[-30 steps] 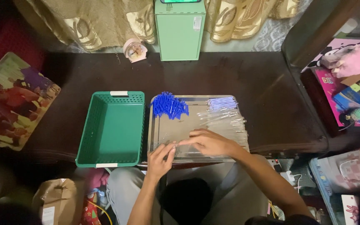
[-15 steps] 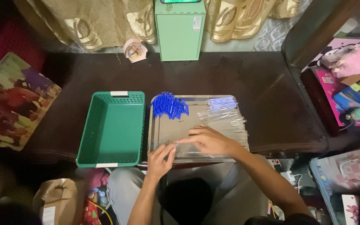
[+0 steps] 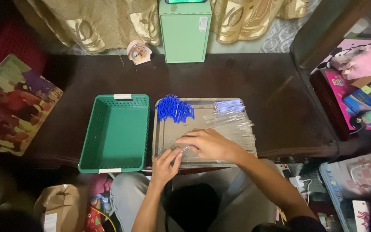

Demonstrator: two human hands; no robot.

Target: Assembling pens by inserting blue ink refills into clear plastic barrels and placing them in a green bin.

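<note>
Both hands meet over the near edge of the metal tray (image 3: 159, 129) on the dark desk (image 3: 258, 86): the left hand (image 3: 165, 165) pinches a clear tube (image 3: 184, 149), and the right hand (image 3: 209, 144) lies flat, fingers spread, on the clear tubes (image 3: 232, 126). Blue caps (image 3: 174, 108) are heaped at the tray's far edge, and a green basket (image 3: 116, 133) stands just left of the tray.

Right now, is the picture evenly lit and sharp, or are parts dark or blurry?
Head view: light falls mostly on the metal tray and green basket, with faint glare on the tray; the dark table and the corners sink into shadow; both hands, left hand and right hand, look slightly soft.
</note>
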